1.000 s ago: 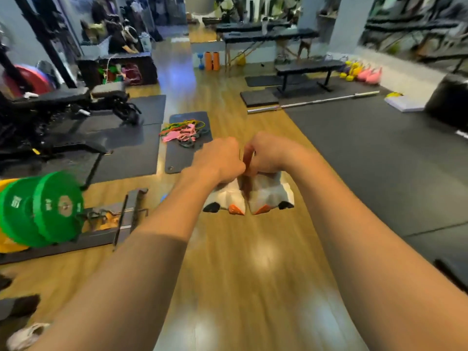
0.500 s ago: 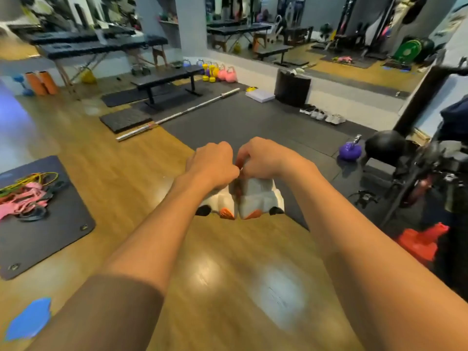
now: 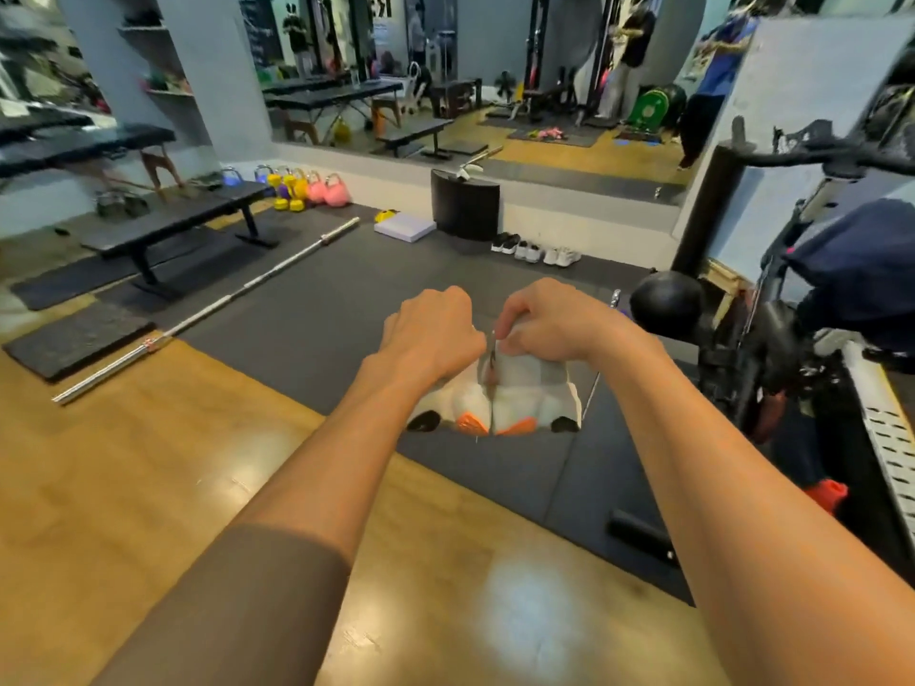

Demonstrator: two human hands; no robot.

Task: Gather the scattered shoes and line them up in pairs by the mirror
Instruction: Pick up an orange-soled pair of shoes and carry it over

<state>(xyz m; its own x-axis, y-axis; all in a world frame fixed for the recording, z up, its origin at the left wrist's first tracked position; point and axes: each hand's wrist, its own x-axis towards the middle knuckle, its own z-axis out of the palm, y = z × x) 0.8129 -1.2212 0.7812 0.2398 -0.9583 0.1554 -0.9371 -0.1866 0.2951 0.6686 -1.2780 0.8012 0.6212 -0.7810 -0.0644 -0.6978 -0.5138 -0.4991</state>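
I carry a pair of white shoes with orange and black soles, held side by side in the air in front of me. My left hand [image 3: 432,334] grips the left shoe [image 3: 455,408]. My right hand [image 3: 549,324] grips the right shoe [image 3: 534,393]. The soles face me and the uppers are hidden behind my fists. Ahead, three pairs of shoes [image 3: 537,250], one black and two white, stand in a row on the dark mat against the low ledge under the wall mirror [image 3: 495,81].
A black cylinder [image 3: 465,210] and a white pad [image 3: 405,226] sit left of the shoe row. A barbell [image 3: 213,304] lies across the mat, a black bench [image 3: 173,225] behind it, kettlebells [image 3: 309,190] near the wall. An exercise machine [image 3: 792,329] crowds the right side.
My view has swung to the right, from the gym's far end toward the mirror wall. The row of shoes now lies straight ahead and closer. Both hands still hold the white shoes together.
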